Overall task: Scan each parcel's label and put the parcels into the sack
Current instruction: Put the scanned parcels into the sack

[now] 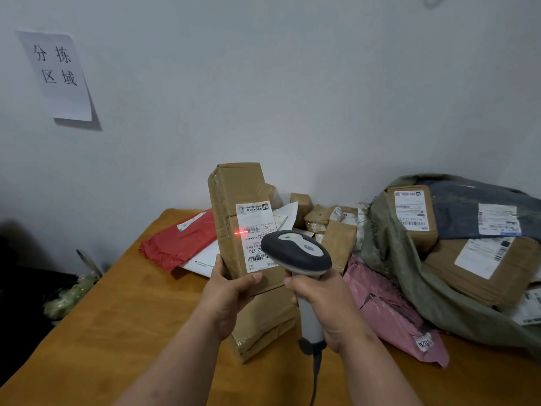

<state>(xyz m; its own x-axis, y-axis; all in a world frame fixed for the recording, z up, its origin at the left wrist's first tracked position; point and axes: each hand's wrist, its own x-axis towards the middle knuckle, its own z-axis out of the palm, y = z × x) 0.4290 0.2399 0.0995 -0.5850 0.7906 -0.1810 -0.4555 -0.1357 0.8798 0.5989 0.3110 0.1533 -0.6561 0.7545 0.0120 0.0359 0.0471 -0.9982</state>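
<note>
Right hand (328,306) wrapped round scanner (295,253) handle, left hand (225,291) gripping upright cardboard parcel (240,218) bottom edge, red beam on label (257,235), sack (409,259) mouth right, bare table (117,332) front-left.

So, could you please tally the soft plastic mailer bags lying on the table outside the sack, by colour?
Red mailer: 1
Pink mailer: 1
White mailer, partly under the red one: 1
Total: 3
The heap behind the held box may hide more.
</note>
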